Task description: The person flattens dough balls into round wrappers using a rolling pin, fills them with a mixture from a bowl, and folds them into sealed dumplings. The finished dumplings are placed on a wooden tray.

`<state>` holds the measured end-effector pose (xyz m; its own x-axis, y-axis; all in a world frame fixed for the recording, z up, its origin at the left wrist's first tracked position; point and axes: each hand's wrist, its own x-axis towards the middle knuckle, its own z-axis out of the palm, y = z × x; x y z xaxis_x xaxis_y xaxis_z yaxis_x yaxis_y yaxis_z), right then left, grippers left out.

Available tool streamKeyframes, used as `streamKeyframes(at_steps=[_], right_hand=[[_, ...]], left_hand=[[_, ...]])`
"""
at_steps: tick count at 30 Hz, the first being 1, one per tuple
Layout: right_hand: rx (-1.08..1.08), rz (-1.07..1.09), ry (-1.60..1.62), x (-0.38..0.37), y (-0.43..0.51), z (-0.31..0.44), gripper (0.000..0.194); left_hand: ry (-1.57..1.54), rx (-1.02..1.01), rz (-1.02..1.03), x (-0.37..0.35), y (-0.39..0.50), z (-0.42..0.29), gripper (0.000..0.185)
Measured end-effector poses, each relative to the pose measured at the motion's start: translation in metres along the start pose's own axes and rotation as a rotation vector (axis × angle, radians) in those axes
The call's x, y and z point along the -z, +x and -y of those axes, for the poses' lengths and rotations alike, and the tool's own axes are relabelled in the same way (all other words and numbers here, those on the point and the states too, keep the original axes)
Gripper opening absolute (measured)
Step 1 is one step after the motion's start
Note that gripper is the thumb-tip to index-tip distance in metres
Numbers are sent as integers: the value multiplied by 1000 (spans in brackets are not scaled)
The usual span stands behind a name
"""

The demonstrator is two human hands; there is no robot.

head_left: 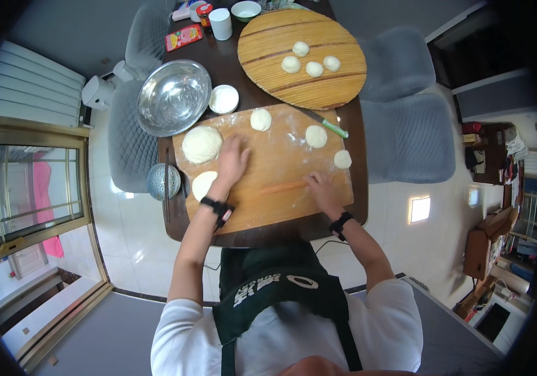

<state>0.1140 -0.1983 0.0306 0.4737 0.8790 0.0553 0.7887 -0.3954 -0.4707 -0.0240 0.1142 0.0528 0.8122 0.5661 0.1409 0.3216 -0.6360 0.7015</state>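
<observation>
My left hand rests palm down on the floured wooden board, fingers apart, just right of a large ball of dough. A flat round of dough lies beside my left wrist, partly hidden by it. My right hand touches the right end of a wooden rolling pin; whether its fingers grip the pin is unclear. Further dough pieces lie on the board: one at the top, one at the right and a smaller one near the right edge.
A knife with a green handle lies at the board's upper right edge. Beyond are a round slatted tray with several dough balls, a metal basin and a small white bowl. Chopsticks lie across a patterned bowl at left.
</observation>
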Motion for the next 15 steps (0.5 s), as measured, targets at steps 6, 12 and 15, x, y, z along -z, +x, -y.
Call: streamKeyframes(at_steps=[6,12,15], right_hand=[[75,-39,45,-5,5,-11,42],[35,-10,73,10,-37,-27,36],[51,-17,54,6,-49,-32,34]], left_hand=[[286,-20,207,-73,78,7,65],[439,-336,485,-72,-5,6,73],[205,-273,305,-58,0,7,78]])
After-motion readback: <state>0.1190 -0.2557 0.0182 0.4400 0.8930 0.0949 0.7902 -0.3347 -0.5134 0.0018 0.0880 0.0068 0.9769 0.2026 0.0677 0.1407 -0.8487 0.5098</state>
